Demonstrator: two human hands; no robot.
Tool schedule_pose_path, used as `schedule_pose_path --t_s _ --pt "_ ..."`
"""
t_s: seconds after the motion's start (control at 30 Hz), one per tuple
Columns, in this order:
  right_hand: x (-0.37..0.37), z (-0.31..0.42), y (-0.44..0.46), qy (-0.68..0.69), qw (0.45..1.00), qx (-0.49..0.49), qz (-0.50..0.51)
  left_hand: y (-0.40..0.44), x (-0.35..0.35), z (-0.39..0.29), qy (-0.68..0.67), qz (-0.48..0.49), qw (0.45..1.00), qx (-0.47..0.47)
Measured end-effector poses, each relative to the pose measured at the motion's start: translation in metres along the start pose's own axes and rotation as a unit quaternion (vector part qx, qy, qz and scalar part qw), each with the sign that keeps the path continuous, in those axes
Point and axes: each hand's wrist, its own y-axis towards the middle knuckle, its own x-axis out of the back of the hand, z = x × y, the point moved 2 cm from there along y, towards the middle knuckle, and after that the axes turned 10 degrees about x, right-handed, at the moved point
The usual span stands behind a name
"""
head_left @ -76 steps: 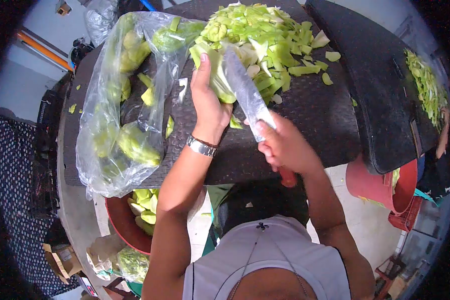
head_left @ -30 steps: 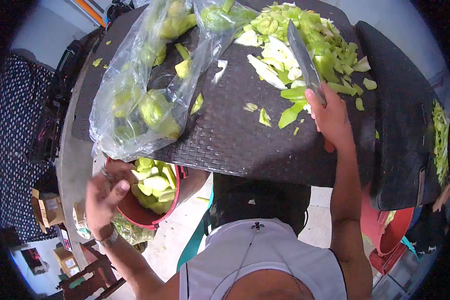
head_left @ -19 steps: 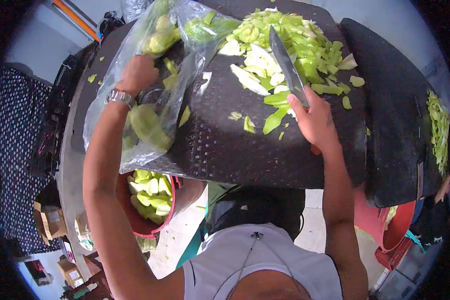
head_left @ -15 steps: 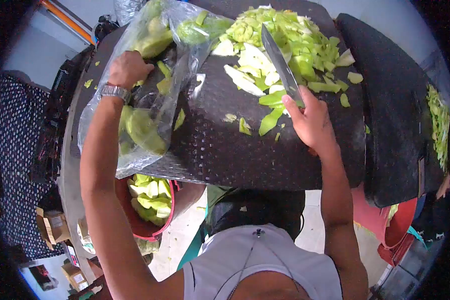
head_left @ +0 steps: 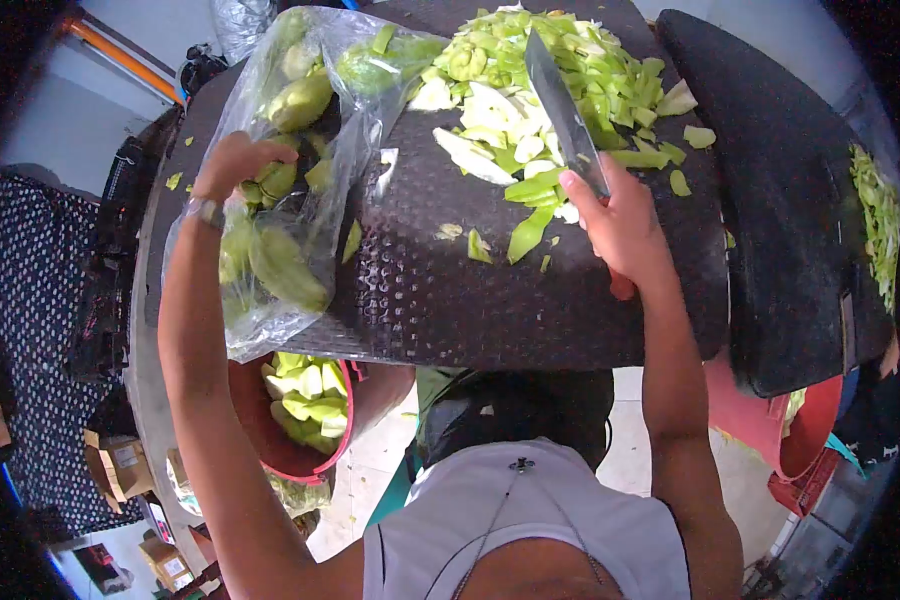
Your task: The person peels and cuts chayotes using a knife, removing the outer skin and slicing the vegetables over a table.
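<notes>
My left hand (head_left: 240, 166) is at the clear plastic bag (head_left: 345, 185) on the left of the dark woven table, its fingers closed round a green chayote-like vegetable (head_left: 278, 180). More whole green vegetables (head_left: 288, 268) lie in the bag, below and above that hand. My right hand (head_left: 620, 222) grips a large knife (head_left: 562, 105) by its reddish handle, the blade pointing up and away over the cut pieces. A big heap of sliced green pieces (head_left: 605, 95) covers the back of the table.
Under the table's left front edge is a red bucket (head_left: 342, 440) with pale green pieces. Another red bucket (head_left: 765, 425) stands at the right, below a dark board (head_left: 780, 220). More shreds (head_left: 875, 230) lie at the far right, where part of a person's hand (head_left: 889, 358) shows.
My left hand has left the cut piece, swung low past the bucket, then reached into the bag and closed on a vegetable. My right hand still holds the knife, now away from any held piece.
</notes>
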Motion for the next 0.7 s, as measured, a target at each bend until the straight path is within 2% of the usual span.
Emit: schedule_pose_path --t_s 0.03,0.07,0.13,0.17,0.2,0.27,0.37,0.4,0.43,0.47,0.5,0.53,0.6,0.63,0.7 --pt "0.000 -0.001 -0.002 0.003 1.000 -0.006 0.001 -0.015 -0.004 0.010 -0.154 0.067 0.985 -0.033" --pt "0.001 -0.001 -0.001 0.006 1.000 -0.009 0.001 -0.030 -0.007 0.017 -0.307 0.129 0.941 -0.066" --pt "0.003 0.004 0.000 0.025 0.999 -0.039 0.009 -0.062 -0.010 0.019 -0.496 0.178 0.849 -0.038" --pt "0.006 0.010 0.000 0.042 0.997 -0.066 0.017 -0.078 -0.014 0.015 -0.582 0.197 0.788 -0.025" --pt "0.007 0.013 -0.002 0.058 0.993 -0.095 0.027 -0.096 -0.023 0.008 -0.665 0.210 0.712 -0.077" --pt "0.007 0.008 -0.001 0.068 0.994 -0.083 0.015 -0.128 -0.045 -0.022 -0.797 0.226 0.528 -0.184" --pt "0.003 0.007 0.001 0.081 0.994 -0.073 0.000 -0.133 -0.089 -0.061 -0.816 0.398 0.332 -0.256" --pt "0.003 0.006 0.000 0.084 0.994 -0.075 -0.008 -0.130 -0.098 -0.067 -0.800 0.364 0.407 -0.249" --pt "0.003 0.004 0.001 0.048 0.998 -0.005 -0.042 -0.131 -0.106 -0.077 -0.781 0.306 0.500 -0.216" --pt "0.000 0.000 0.001 0.011 0.995 0.063 -0.076 -0.133 -0.113 -0.092 -0.775 0.276 0.536 -0.191" --pt "0.001 0.000 0.003 -0.026 0.985 0.132 -0.111 -0.134 -0.117 -0.107 -0.740 0.254 0.588 -0.205" --pt "0.006 0.010 0.007 -0.064 0.980 0.153 -0.111 -0.134 -0.120 -0.121 -0.702 0.229 0.637 -0.220" --pt "0.024 0.036 0.012 -0.138 0.967 0.185 -0.107 -0.139 -0.118 -0.145 -0.644 0.208 0.701 -0.224" --pt "0.030 0.042 0.021 -0.157 0.975 0.151 -0.051 -0.134 -0.123 -0.155 -0.614 0.190 0.723 -0.254" --pt "0.038 0.050 0.032 -0.161 0.976 0.144 -0.022 -0.129 -0.127 -0.173 -0.549 0.139 0.763 -0.312"
